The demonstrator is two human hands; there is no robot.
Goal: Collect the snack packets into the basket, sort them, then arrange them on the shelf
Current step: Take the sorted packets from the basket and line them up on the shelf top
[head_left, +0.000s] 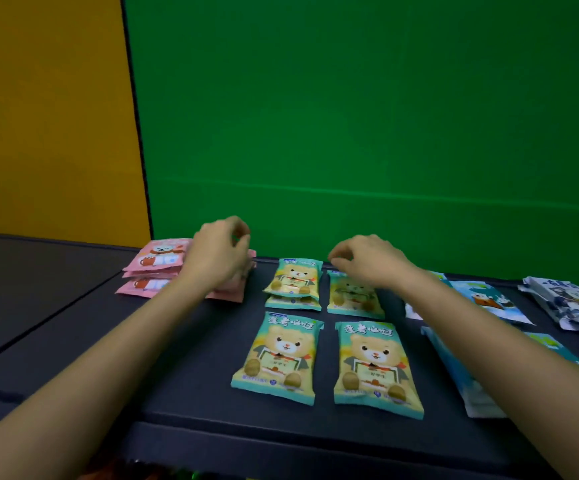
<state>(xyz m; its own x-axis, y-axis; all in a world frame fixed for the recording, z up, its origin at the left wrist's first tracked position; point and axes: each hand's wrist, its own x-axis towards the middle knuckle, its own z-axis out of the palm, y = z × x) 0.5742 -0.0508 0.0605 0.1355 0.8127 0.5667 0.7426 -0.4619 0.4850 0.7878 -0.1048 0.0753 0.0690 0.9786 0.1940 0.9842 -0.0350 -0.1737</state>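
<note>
- Step in hand: the arranging stage, by my reading. The packets already lie grouped by colour on the dark surface (194,358), which may be the shelf itself, though the view doesn't settle that.
- Where the packets are: the pink packets (156,261) are stacked at the back left. The teal bear packets (281,355) lie in two rows in the middle. The blue packets (489,296) are to the right, and the white and navy packets (572,299) are at the far right.
- The left hand (219,254) hovers over the pink stack, fingers loosely curled and nothing between the fingertips.
- The right hand (367,261) hangs above the rear right teal packet (354,299), fingers also slack and empty.
- Next move: probably a light pinch on a packet edge to square up the stacks. These soft, slippery bags will slide over one another if nudged sideways.
- Hidden or unclear:
  - The left palm covers part of the pink stack, so I can't tell whether it touches it.
  - The right forearm crosses the blue packets, so they can't be counted.
  - The far-right packets are cut off by the frame.
  - No basket is in view.
</note>
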